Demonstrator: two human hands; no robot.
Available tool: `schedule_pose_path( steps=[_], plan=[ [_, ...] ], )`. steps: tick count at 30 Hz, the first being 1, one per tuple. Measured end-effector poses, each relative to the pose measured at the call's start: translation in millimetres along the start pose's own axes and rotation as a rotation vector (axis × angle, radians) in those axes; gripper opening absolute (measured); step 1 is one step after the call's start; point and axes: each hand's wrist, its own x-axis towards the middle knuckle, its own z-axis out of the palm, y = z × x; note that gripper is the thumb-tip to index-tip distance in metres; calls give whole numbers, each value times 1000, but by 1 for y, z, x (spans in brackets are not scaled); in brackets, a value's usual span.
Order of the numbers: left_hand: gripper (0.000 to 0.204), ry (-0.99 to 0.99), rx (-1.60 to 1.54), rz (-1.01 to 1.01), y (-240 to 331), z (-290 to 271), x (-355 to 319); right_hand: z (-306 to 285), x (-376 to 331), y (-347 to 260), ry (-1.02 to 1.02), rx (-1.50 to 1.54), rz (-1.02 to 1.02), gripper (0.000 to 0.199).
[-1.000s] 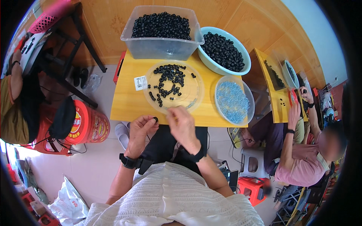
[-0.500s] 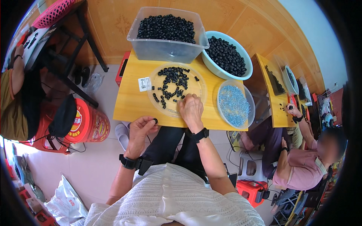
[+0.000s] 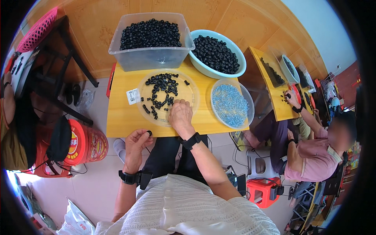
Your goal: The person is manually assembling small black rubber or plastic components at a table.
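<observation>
Between the thumb and fingertips of my left hand (image 3: pixel 136 145) is a small black round plastic part (image 3: pixel 149 133), held just off the table's front edge. My right hand (image 3: pixel 181 116) rests over the near right side of a shallow clear round tray (image 3: pixel 192 87), its fingers curled down. Whatever those fingertips pinch is hidden behind the hand. Several loose black plastic parts (image 3: pixel 159 83) lie in the tray, some round and some short and tube-like, mostly in its middle and left.
At the back of the yellow table (image 3: pixel 123 119) stand a clear bin (image 3: pixel 150 58) and a pale blue basin (image 3: pixel 219 73), both full of black parts. Small bluish clear pieces fill a round container (image 3: pixel 231 105) on the right. A co-worker (image 3: pixel 313 156) sits at another table (image 3: pixel 284 109).
The whole view has shifted, so the table appears further left. Both hands keep nearly the same places relative to the tray, the left one still pinching the black part.
</observation>
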Motion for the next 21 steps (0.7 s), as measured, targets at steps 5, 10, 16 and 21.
schedule_pose_path(
  steps=[5,10,16,21],
  plan=[
    [13,-9,5,-13,-2,3,2,-2,2,0,-25,33,-23,28],
    [13,21,37,-10,-1,6,2,3,3,0,-30,37,-20,28],
    [12,7,33,-6,0,8,1,4,1,1,-32,50,-51,27],
    [15,14,25,3,-1,9,-2,3,-3,0,6,112,-97,21]
  ],
)
